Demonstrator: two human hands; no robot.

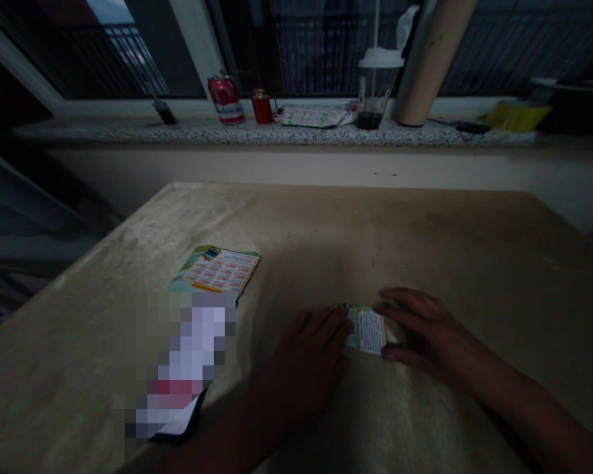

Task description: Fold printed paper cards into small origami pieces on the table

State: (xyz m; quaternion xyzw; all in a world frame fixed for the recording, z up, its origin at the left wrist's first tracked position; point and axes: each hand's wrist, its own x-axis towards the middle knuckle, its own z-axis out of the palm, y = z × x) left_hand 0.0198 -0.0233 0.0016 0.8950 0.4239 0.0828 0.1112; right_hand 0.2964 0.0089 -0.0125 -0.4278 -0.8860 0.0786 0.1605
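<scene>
In the head view, we see a small printed card [368,329] lying flat on the table [425,230], and we place everything else from that card. The left hand [309,359] lies spread and flat, fingertips touching the card's left edge. The right hand [425,329] meets its right edge, fingers above and thumb below. We cannot tell whether it pinches the card. A larger printed sheet [216,270] lies well to the card's left and a little farther off. A phone [178,421] sits left of the card and nearer to us. Far beyond the card, a red can [226,99] and a lidded cup [378,85] stand on the windowsill [128,131].
</scene>
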